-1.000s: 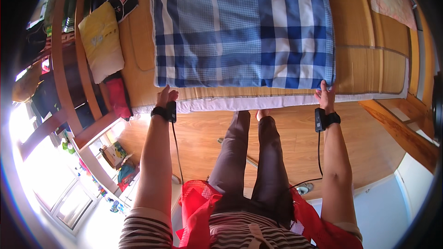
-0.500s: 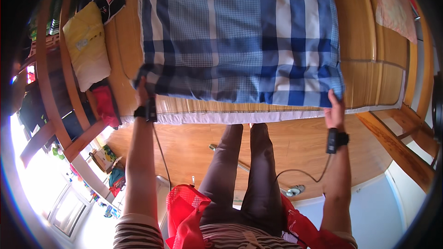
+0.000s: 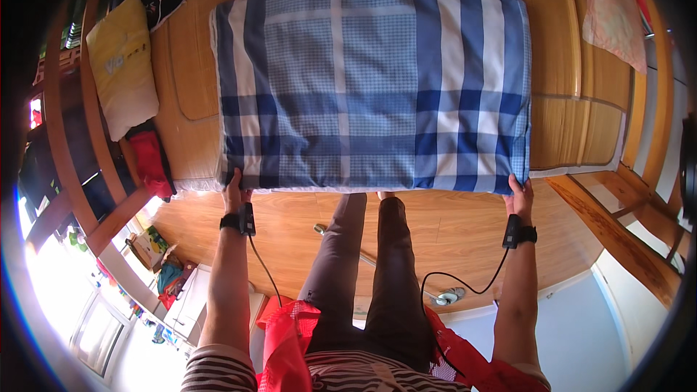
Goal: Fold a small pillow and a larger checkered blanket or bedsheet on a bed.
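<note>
A blue and white plaid quilt (image 3: 363, 94) lies folded in a broad rectangle on the bed mat (image 3: 196, 65). My left hand (image 3: 234, 194) is closed on its near left corner, thumb on top and the other fingers beneath or hidden. At the near right corner, my right hand (image 3: 518, 197) grips the edge the same way. The quilt's near edge runs between both hands along the bed's front edge, covering most of the white border there. Its top surface is fairly smooth, with shallow creases near the front.
A yellow and white pillow (image 3: 123, 69) and a red cloth (image 3: 150, 163) lie by the left wooden rail (image 3: 105, 131). A pale pink cloth (image 3: 613, 18) is at the far right. Wooden ladder posts (image 3: 610, 236) stand at the bed's right. Slippers (image 3: 450, 295) lie on the floor.
Both hands have drawn the quilt's near edge toward me, from over the mat to the bed's front edge. The quilt now looks flatter and its front folds are pulled straighter.
</note>
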`<state>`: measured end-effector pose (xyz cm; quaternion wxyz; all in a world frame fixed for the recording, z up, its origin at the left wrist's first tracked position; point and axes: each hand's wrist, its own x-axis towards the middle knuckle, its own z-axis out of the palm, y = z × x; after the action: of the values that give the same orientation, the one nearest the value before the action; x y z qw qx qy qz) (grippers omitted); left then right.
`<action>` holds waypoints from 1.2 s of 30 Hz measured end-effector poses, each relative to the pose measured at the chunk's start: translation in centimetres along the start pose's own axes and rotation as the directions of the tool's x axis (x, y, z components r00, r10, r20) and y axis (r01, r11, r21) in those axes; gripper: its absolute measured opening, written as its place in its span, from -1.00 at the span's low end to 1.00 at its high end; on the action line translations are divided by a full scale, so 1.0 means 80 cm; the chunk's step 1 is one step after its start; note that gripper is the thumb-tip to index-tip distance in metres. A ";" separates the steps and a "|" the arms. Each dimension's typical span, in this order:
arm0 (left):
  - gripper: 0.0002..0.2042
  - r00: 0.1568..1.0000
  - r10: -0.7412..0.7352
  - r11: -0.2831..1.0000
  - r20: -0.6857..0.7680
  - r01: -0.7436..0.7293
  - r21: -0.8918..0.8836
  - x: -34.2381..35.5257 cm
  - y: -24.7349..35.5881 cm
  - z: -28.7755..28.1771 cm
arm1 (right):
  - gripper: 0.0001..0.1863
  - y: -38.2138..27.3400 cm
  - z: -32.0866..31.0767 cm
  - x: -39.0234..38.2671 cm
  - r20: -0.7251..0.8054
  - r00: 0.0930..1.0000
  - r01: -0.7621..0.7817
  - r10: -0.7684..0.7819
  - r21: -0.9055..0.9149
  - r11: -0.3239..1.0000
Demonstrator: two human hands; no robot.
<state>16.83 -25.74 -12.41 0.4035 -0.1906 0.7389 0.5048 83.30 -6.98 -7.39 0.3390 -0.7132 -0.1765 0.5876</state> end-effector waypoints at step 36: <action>-0.48 0.130 0.240 -0.366 0.962 -0.906 0.213 -0.153 -0.003 0.342 | -0.36 0.011 0.338 -0.071 0.742 0.510 0.824 -0.435 -0.566 -0.001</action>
<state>35.42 -2.80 -7.42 0.2192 0.7243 0.6439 0.1127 55.90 -3.85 -6.06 0.0878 -0.4815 -0.8259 0.2798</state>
